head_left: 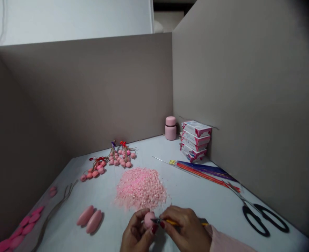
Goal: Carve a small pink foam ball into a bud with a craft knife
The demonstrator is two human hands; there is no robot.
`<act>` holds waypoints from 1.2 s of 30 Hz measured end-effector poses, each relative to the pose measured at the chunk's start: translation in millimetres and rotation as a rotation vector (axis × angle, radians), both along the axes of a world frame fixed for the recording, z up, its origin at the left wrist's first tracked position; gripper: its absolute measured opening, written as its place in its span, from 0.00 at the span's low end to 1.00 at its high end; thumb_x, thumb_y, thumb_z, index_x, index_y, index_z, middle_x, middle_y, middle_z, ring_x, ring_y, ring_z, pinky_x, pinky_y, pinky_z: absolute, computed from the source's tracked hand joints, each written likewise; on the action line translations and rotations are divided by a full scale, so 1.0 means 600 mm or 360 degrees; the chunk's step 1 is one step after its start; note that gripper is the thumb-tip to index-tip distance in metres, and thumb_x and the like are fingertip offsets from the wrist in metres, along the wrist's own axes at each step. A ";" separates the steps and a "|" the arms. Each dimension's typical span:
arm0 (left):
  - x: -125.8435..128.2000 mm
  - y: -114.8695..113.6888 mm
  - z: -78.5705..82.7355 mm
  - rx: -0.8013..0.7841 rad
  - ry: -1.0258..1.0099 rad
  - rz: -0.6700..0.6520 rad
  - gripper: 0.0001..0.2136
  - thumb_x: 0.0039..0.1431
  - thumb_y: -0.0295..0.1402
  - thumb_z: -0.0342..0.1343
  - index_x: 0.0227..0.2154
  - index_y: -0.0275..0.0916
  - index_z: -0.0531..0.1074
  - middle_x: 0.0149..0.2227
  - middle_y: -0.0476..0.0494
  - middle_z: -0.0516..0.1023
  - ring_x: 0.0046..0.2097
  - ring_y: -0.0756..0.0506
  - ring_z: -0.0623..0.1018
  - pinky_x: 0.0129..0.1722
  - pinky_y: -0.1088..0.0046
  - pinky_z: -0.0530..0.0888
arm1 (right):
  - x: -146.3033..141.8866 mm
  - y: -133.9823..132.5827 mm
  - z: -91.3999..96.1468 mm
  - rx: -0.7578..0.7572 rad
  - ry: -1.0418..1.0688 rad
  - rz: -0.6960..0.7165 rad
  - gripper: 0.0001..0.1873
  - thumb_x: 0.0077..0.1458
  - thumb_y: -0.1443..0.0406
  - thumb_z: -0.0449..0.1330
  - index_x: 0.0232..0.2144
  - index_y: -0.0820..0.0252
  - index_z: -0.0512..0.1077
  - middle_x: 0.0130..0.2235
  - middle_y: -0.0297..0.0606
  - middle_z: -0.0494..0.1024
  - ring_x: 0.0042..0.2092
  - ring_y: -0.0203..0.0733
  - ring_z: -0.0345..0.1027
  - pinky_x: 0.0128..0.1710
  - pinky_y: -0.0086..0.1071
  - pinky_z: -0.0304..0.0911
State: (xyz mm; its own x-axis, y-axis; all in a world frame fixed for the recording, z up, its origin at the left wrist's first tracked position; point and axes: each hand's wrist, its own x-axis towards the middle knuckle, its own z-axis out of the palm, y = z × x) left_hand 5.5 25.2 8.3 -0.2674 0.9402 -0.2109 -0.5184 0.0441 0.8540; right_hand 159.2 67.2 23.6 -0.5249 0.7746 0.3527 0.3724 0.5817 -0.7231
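My left hand (138,231) grips a small pink ball (149,219) between thumb and fingers, low in the middle of the head view. Closed round a craft knife with a yellow handle (172,222), my right hand (184,224) holds the dark blade tip against the ball's right side. Part of the handle is hidden by my fingers, and its end shows past the palm. Just beyond both hands lies a heap of pink shavings (141,189). Two smooth pink oval pieces (94,221) rest to the left of my left hand.
Bunches of pink balls on cords (121,158) lie at the back left. Bright pink flat pieces (28,228) and brown cords (48,215) lie left. Scissors (256,210), red and blue ribbons (201,171), stacked boxes (195,140) and a pink flask (170,128) are right. Grey panels (117,91) surround the table.
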 end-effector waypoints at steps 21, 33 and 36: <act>-0.008 -0.004 -0.002 0.0036 0.0415 -0.0088 0.16 0.34 0.39 0.69 0.25 0.36 0.75 0.19 0.52 0.73 0.23 0.52 0.69 0.23 0.78 0.64 | 0.001 0.009 0.002 -0.0023 -0.0117 -0.0248 0.10 0.57 0.64 0.52 0.29 0.57 0.72 0.28 0.33 0.76 0.30 0.36 0.69 0.31 0.26 0.57; -0.007 -0.003 -0.006 -0.0008 0.0565 -0.0029 0.15 0.36 0.38 0.68 0.27 0.35 0.74 0.21 0.50 0.74 0.25 0.49 0.70 0.26 0.75 0.66 | -0.006 -0.008 0.005 0.0065 -0.0211 0.0005 0.09 0.58 0.64 0.52 0.30 0.56 0.72 0.29 0.33 0.75 0.31 0.36 0.69 0.31 0.25 0.57; -0.011 -0.001 -0.008 0.0013 0.0564 -0.0078 0.14 0.37 0.37 0.67 0.26 0.35 0.74 0.21 0.50 0.74 0.25 0.50 0.70 0.26 0.77 0.66 | -0.006 -0.007 0.006 0.0069 -0.0213 -0.0024 0.09 0.58 0.65 0.52 0.29 0.56 0.71 0.28 0.33 0.75 0.31 0.36 0.69 0.31 0.25 0.56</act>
